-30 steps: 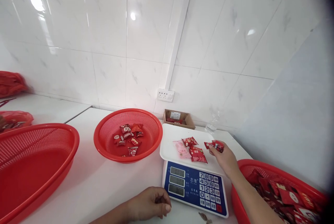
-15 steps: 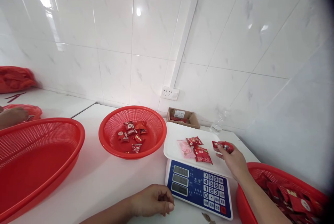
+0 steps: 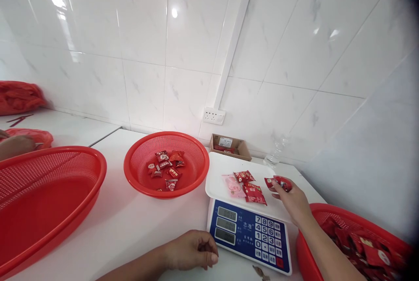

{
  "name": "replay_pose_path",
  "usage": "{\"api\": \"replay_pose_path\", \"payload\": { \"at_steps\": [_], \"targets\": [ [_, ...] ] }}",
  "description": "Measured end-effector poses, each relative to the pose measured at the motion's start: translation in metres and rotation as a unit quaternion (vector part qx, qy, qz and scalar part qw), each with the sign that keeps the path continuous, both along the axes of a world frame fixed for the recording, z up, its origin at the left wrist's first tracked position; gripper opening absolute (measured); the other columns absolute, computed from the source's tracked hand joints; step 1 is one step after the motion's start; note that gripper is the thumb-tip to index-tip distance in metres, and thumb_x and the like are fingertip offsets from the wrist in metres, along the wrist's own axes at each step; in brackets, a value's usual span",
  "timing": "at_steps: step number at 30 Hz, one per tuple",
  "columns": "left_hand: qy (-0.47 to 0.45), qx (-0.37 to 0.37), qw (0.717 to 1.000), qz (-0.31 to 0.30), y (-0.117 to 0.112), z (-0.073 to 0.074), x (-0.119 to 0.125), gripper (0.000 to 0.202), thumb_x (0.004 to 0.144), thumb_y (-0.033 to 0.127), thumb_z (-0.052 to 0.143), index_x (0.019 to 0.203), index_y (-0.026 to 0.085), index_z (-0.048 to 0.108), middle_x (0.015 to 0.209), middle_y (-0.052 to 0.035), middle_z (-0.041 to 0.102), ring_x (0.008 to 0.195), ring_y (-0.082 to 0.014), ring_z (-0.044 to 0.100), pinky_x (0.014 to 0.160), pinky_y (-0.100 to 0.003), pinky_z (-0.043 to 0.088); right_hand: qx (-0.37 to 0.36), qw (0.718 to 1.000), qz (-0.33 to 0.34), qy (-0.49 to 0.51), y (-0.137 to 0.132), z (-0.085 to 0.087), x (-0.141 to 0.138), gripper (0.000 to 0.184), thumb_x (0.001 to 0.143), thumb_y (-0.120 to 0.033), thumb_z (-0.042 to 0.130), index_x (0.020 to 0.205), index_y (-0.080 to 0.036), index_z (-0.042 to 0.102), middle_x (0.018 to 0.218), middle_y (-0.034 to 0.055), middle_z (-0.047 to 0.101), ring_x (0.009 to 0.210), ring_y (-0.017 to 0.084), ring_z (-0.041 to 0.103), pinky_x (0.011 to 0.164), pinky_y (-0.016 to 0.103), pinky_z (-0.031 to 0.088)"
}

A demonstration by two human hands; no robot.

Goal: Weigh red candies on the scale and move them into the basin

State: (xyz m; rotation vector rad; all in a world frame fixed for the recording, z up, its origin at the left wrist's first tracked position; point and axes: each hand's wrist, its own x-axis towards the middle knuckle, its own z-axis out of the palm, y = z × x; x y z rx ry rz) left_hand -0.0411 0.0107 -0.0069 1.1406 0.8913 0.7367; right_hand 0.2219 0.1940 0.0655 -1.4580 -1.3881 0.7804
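Observation:
My right hand (image 3: 291, 200) is closed on several small red wrapped snack packets (image 3: 279, 183), held above the right side of the scale's white pan (image 3: 218, 180). On the pan lie two red packets (image 3: 253, 193) and a pink packet (image 3: 233, 186), close together. The scale (image 3: 248, 237) has a blue keypad panel and grey displays; their digits are hard to read. My left hand (image 3: 191, 249) rests by the scale's lower left corner, fingers loosely curled, thumb apart, with nothing visible in it.
A red basket (image 3: 166, 137) with several small packets stands left of the scale. A fuller red basket (image 3: 304, 250) is at right, a large one (image 3: 98, 163) at left. Behind are a cardboard box (image 3: 244, 150) and a clear bottle (image 3: 273, 155). Another person's hand (image 3: 18, 145) works far left.
My right hand has shifted very slightly, still holding the packets above the pan. My left hand and the packets on the pan stay where they were.

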Motion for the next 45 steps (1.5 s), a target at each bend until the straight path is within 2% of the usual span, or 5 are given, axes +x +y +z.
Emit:
{"api": "replay_pose_path", "payload": {
  "at_steps": [11,17,22,28,45],
  "targets": [
    [0.012,0.003,1.000,-0.004,0.000,0.002,-0.001,0.049,0.058,0.056,0.070,0.080,0.014,0.058,0.067,0.0025,0.053,0.060,-0.0092,0.049,0.060,-0.025,0.039,-0.016,0.994,0.010,-0.107,0.008,-0.009,0.006,0.049,0.069,-0.047,0.054,0.109,-0.019,0.058,0.102,0.0089,0.066,0.074,0.021,0.065,0.058,0.030,0.054],
    [0.013,0.007,1.000,-0.004,-0.001,0.002,-0.001,0.049,0.058,0.056,0.070,0.080,0.014,0.059,0.067,0.0027,0.053,0.060,-0.0092,0.049,0.061,-0.024,0.039,-0.023,0.986,0.024,-0.164,0.014,-0.015,0.009,0.050,0.066,-0.051,0.054,0.105,-0.020,0.062,0.090,0.0067,0.069,0.054,0.020,0.063,0.064,0.038,0.050],
    [0.014,0.007,1.000,-0.004,-0.001,0.002,-0.001,0.049,0.058,0.056,0.070,0.079,0.014,0.059,0.067,0.0027,0.053,0.060,-0.0090,0.049,0.060,-0.024,0.040,-0.012,0.982,0.089,-0.169,0.014,-0.017,0.006,0.046,0.067,-0.052,0.054,0.103,-0.024,0.063,0.090,0.0030,0.070,0.071,0.021,0.065,0.067,0.033,0.051],
    [0.016,0.005,1.000,-0.007,0.000,0.001,-0.002,0.049,0.058,0.057,0.070,0.081,0.014,0.059,0.066,0.0030,0.052,0.060,-0.0089,0.049,0.060,-0.024,0.040,0.011,0.977,0.078,-0.200,0.013,-0.016,0.007,0.050,0.067,-0.054,0.051,0.104,-0.023,0.062,0.096,0.0050,0.069,0.090,0.027,0.062,0.077,0.038,0.048],
    [0.013,0.012,1.000,-0.011,-0.001,-0.001,-0.002,0.047,0.060,0.055,0.070,0.083,0.014,0.060,0.067,0.0024,0.053,0.061,-0.0100,0.049,0.061,-0.025,0.039,0.010,0.972,0.118,-0.204,0.002,-0.007,-0.003,0.046,0.068,-0.054,0.049,0.100,-0.025,0.063,0.097,0.0030,0.070,0.095,0.026,0.061,0.084,0.038,0.045]
  ]
}}
